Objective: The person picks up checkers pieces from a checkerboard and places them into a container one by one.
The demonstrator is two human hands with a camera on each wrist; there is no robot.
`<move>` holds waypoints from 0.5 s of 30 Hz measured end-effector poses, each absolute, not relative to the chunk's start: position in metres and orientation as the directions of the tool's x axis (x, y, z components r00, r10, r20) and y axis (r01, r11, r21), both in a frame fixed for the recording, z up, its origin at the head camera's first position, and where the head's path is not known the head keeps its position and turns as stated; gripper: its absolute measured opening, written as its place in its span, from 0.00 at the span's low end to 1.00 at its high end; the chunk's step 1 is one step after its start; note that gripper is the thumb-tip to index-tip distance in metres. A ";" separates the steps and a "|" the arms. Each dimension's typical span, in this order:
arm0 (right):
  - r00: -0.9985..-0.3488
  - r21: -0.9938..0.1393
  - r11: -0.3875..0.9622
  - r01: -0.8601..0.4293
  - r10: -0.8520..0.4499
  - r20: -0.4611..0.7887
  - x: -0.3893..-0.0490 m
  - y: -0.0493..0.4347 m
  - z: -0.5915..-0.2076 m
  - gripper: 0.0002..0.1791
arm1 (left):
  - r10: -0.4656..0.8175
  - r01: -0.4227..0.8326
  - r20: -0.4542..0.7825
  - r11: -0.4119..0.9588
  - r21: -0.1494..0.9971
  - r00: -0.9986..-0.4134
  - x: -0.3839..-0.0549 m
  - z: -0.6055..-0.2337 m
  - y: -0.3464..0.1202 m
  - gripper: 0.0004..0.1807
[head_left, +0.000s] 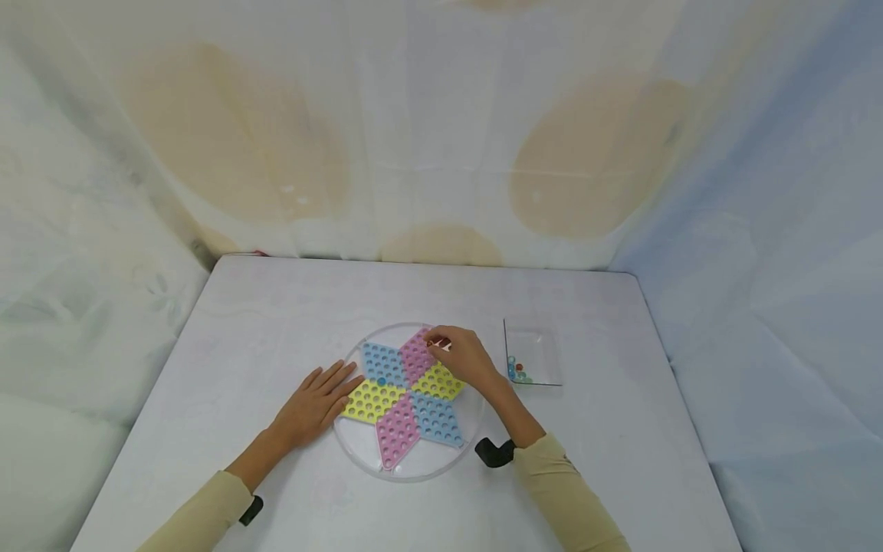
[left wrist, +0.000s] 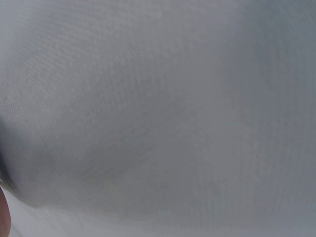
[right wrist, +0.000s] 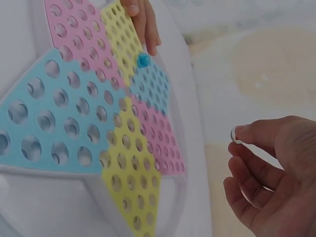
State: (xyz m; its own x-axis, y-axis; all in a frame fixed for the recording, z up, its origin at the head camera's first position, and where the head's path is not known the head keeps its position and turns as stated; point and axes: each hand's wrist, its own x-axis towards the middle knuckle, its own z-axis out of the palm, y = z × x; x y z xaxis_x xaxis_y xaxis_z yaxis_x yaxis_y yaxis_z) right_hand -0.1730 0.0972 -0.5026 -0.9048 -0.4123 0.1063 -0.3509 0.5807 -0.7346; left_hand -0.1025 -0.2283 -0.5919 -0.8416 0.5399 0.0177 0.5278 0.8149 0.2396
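Observation:
A round Chinese checkers board (head_left: 398,433) with a pink, yellow and blue star of holes lies on the table. My left hand (head_left: 310,409) rests spread on its left side, fingertips over the rim and the yellow point. One blue marble (right wrist: 143,60) sits in a hole near the join of blue and yellow, close to the left fingers. Above the far pink point, my right hand (head_left: 464,357) pinches a small clear marble (right wrist: 235,135) between thumb and index finger. The left wrist view shows mostly blurred pale cloth.
Right of the board stands a clear square tray (head_left: 541,345), with several coloured marbles (head_left: 517,370) gathered in its near left corner. Pale patterned curtains (head_left: 428,138) enclose the white table (head_left: 586,460) at the back and sides.

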 end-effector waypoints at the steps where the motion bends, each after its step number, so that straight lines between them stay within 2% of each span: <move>1: -0.906 -0.733 0.582 -0.352 -0.408 0.111 -0.174 0.100 -0.502 0.10 | 0.541 0.529 0.021 0.814 0.240 -0.841 -0.102 -0.592 -0.228 0.29; 10: -0.931 -0.731 0.608 -0.309 -0.350 0.103 -0.181 0.127 -0.495 0.09 | 0.554 0.560 0.100 0.795 0.232 -0.827 -0.103 -0.593 -0.228 0.28; 15: -0.941 -0.717 0.633 -0.292 -0.324 0.097 -0.182 0.143 -0.492 0.09 | 0.550 0.554 0.090 0.794 0.251 -0.830 -0.103 -0.592 -0.227 0.29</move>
State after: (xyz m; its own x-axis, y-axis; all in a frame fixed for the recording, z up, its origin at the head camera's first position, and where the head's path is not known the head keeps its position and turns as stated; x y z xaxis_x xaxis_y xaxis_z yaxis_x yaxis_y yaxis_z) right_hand -0.1821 0.1429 -0.4921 -0.9411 -0.3240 0.0972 -0.2920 0.6333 -0.7167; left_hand -0.1026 -0.2270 -0.5923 -0.8302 0.5502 0.0904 0.5536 0.7942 0.2505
